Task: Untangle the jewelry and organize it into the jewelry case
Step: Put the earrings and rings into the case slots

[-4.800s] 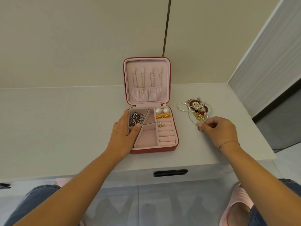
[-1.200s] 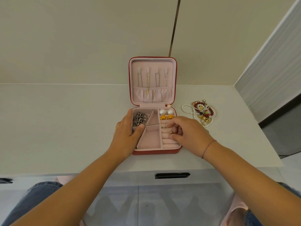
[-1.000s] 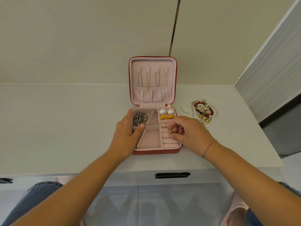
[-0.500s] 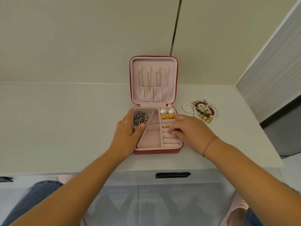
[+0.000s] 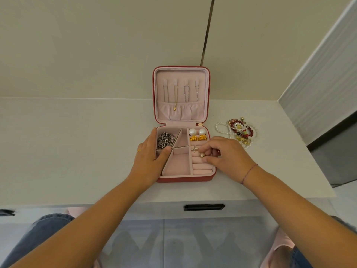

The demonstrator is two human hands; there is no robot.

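An open red jewelry case [image 5: 185, 178] with pink lining stands on the white counter. Its lid holds hanging necklaces [image 5: 175, 97]. Inside lie a silver chain [image 5: 165, 139], two pearl earrings [image 5: 197, 131], gold pieces [image 5: 198, 138] and a cross piece [image 5: 194, 149]. My left hand [image 5: 149, 159] rests on the case's left side, thumb on the divider. My right hand [image 5: 227, 154] pinches a small gold ring [image 5: 202, 155] over the ring rolls. A tangled pile of pearl and red bead jewelry [image 5: 239, 132] lies to the right of the case.
The white counter [image 5: 77, 142] ends in a front edge with a drawer handle [image 5: 203, 207] below it. A wall stands close behind the case and a grey panel [image 5: 318, 89] closes the right side. My knees show under the counter.
My right hand left the tangled pile, came over the case's ring rolls, and now presses a small gold ring there. My left hand has stayed on the case.
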